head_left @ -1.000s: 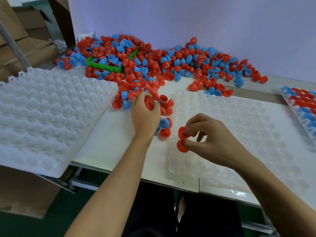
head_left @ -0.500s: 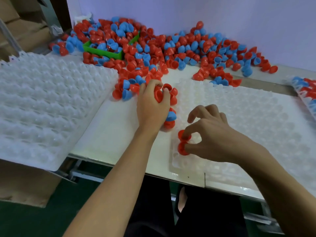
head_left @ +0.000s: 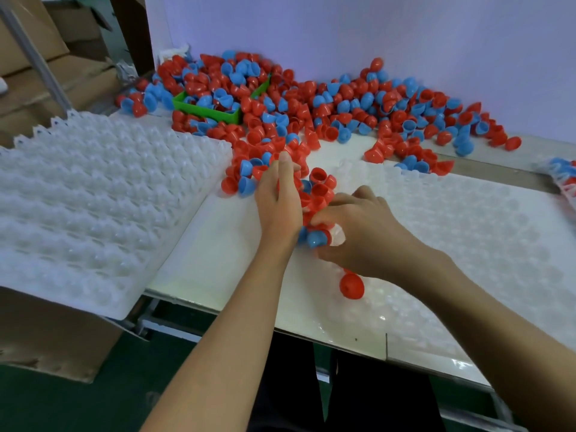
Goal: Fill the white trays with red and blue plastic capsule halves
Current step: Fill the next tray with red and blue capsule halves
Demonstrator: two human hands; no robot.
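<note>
The left hand [head_left: 276, 204] lies at the near edge of the big pile of capsule halves [head_left: 311, 107], with its fingers curled among several red pieces; it seems to hold some of them, but the exact piece is hidden by the fingers. The right hand [head_left: 364, 232] is just beside it, and the 2 hands almost touch. Its fingers are bent around a blue capsule half [head_left: 316, 239] and something red next to it, at the left edge of the white tray [head_left: 467, 244] in front of the person. 1 red capsule half [head_left: 351, 285] sits dome up in a cell near the front left corner of this tray, just under the right wrist. The other cells that I can see are still not filled. A second stack of white trays [head_left: 87, 207] rests on the left, over a cardboard box [head_left: 46, 335]. A green bin [head_left: 207, 110] is half buried in the pile at the back. At the far right edge another tray [head_left: 565, 179] already has red and blue pieces in it.
</note>
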